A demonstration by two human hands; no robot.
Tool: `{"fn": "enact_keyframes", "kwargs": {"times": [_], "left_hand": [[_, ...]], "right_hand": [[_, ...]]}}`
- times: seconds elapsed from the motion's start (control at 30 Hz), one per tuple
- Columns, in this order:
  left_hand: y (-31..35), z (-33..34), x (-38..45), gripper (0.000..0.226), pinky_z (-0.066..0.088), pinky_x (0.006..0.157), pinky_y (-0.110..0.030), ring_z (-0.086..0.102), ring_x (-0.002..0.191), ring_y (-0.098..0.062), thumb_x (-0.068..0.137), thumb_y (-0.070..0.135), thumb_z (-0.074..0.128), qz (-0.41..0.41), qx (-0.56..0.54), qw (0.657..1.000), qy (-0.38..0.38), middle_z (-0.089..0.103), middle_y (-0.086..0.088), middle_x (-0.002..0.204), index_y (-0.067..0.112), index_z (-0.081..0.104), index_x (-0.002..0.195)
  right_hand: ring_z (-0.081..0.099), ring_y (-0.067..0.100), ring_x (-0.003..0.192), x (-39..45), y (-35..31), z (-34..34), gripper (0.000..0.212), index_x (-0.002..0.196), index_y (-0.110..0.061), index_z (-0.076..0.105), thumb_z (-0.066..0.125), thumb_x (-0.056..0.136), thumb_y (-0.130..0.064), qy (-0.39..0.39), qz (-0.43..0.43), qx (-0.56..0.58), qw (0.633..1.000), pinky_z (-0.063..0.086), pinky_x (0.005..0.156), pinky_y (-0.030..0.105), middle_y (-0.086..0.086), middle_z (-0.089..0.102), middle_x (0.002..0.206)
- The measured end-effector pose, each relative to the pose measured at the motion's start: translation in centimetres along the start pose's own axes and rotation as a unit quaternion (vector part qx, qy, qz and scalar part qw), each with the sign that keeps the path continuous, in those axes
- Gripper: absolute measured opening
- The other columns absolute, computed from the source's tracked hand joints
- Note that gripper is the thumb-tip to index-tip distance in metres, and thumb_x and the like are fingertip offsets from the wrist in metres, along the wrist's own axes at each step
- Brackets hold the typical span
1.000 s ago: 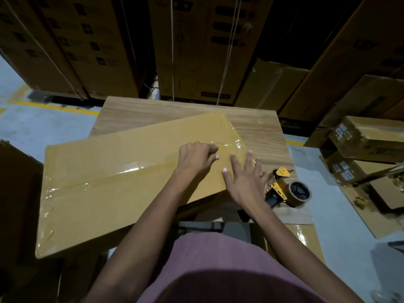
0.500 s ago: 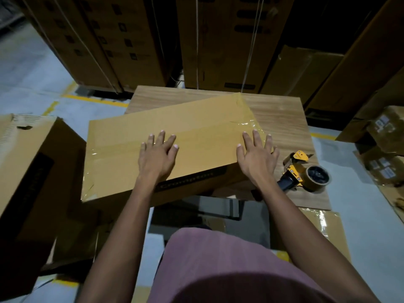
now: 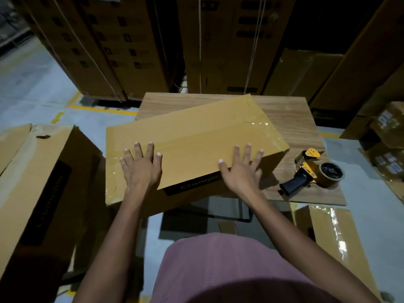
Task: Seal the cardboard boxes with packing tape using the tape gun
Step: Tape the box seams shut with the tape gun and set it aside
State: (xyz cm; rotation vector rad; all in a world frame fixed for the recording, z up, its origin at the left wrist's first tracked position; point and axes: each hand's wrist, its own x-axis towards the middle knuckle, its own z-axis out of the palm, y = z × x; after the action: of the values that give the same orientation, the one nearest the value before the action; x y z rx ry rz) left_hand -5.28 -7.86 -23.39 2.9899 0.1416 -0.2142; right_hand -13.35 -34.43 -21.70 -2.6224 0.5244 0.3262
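A long, flat brown cardboard box point(image 3: 192, 138) lies askew on a small wood-grain table point(image 3: 290, 119), its near-left end jutting out past the table's edge over the floor. A strip of clear glossy packing tape point(image 3: 258, 125) runs lengthwise along the box's top seam and wraps down at both ends. The left hand point(image 3: 141, 169) lies flat on the top of the box near its left end, fingers straight and spread, grasping nothing. The right hand point(image 3: 240, 169) is likewise released, fingers splayed, its fingertips on the top of the box and its palm over the near edge, above a dark printed label on the side face. A yellow and black tape gun point(image 3: 310, 171) carrying a brown roll of tape lies on its side on the table to the right of the box, apart from both hands. A taller brown carton point(image 3: 32, 182) stands on the grey floor to the left, another taped box point(image 3: 334, 232) sits low to the right, and tall stacked cartons point(image 3: 135, 40) fill the background.
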Motion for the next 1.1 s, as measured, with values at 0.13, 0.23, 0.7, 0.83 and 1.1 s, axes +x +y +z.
{"fn": "enact_keyframes", "kwargs": {"times": [0.13,0.23,0.7,0.83,1.1], "left_hand": [[-1.5,-0.5,0.1,0.06,0.01,0.122,-0.057,0.01,0.153,-0.043,0.105,0.057,0.02,0.054,-0.009,0.998,0.018,0.014,-0.012,0.169,0.032,0.025,0.16],[-3.4,-0.8,1.3,0.059,0.013,0.122,-0.058,0.012,0.152,-0.042,0.106,0.056,0.021,0.121,0.01,0.993,0.013,0.018,-0.014,0.167,0.031,0.028,0.159],[-2.6,-2.7,13.2,0.083,0.031,0.108,-0.061,0.043,0.127,-0.052,0.09,0.075,0.04,0.121,0.031,0.992,0.022,0.05,-0.035,0.134,0.004,0.057,0.128],[-1.1,-2.5,10.8,0.09,0.038,0.101,-0.054,0.05,0.122,-0.046,0.082,0.084,0.045,0.084,0.011,0.996,0.033,0.058,-0.029,0.128,0.003,0.063,0.116],[2.0,-2.8,9.3,0.087,0.041,0.09,-0.049,0.061,0.106,-0.042,0.079,0.087,0.049,0.158,-0.053,0.985,-0.033,0.067,-0.02,0.108,0.006,0.059,0.11]], "right_hand": [[-0.037,0.041,0.147,-2.8,-5.4,3.7,0.088,0.165,-0.031,-0.004,0.035,0.099,-0.073,-0.066,-0.143,-0.023,0.987,0.002,0.114,0.078,0.004,-0.036,0.165],[-0.031,0.04,0.151,-3.6,-8.2,5.9,0.086,0.165,-0.035,0.002,0.033,0.097,-0.077,-0.043,-0.169,-0.056,0.983,0.008,0.106,0.086,-0.001,-0.023,0.171],[-0.009,0.047,0.155,-5.8,-5.4,8.5,0.06,0.162,-0.05,0.007,0.037,0.112,-0.035,0.144,0.052,0.047,0.987,0.018,0.117,0.069,0.007,-0.022,0.171],[0.019,0.039,0.155,-7.7,-6.8,8.3,0.07,0.158,-0.042,-0.025,0.028,0.113,-0.034,0.075,0.177,0.413,0.89,0.031,0.119,0.06,-0.001,-0.018,0.172],[0.012,0.028,0.159,-9.7,-9.7,7.4,0.1,0.16,-0.028,-0.026,0.045,0.1,-0.066,0.067,0.231,0.582,0.777,0.023,0.124,0.049,-0.001,-0.004,0.174]]}}
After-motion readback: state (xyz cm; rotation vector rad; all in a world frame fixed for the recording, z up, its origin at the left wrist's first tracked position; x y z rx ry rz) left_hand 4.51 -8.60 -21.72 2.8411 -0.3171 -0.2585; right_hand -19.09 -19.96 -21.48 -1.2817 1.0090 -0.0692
